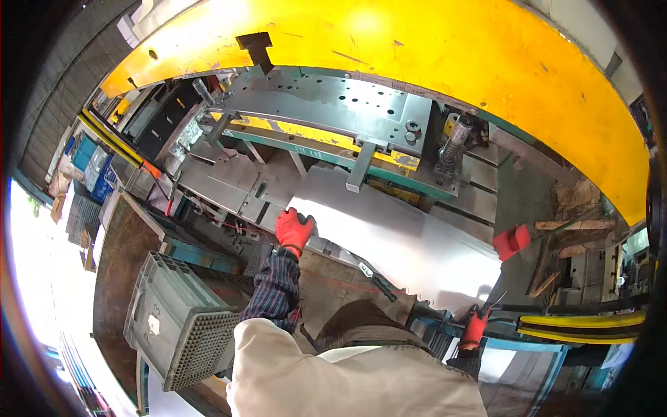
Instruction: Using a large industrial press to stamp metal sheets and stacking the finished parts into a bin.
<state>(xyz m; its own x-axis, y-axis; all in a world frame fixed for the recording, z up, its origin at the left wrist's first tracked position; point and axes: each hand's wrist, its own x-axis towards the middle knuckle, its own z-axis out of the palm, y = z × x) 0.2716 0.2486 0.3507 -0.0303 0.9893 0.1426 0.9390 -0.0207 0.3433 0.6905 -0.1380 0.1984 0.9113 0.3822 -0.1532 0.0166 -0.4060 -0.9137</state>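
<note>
A stack of shiny, flat metal sheets [389,229] lies in front of the press die, slanting from the upper left down to the right. My left hand [295,231], in a red glove, has its fingers curled over the left edge of the top sheet. Near the sheet's lower right corner is my right hand [474,329], also red-gloved, with its fingers closed. A thin pointed piece sticks up beside those fingers, but what they hold is too small to make out. Along the sheet's near edge lies a black-handled tool [375,276].
Beyond the sheets sits a steel die plate [333,97] with projecting metal bars [360,167] and a spring-wrapped post [455,146]. A yellow press beam [389,35] arches overhead. Grey plastic crate [163,320] stands at left; a red piece [512,242] is right of the sheets.
</note>
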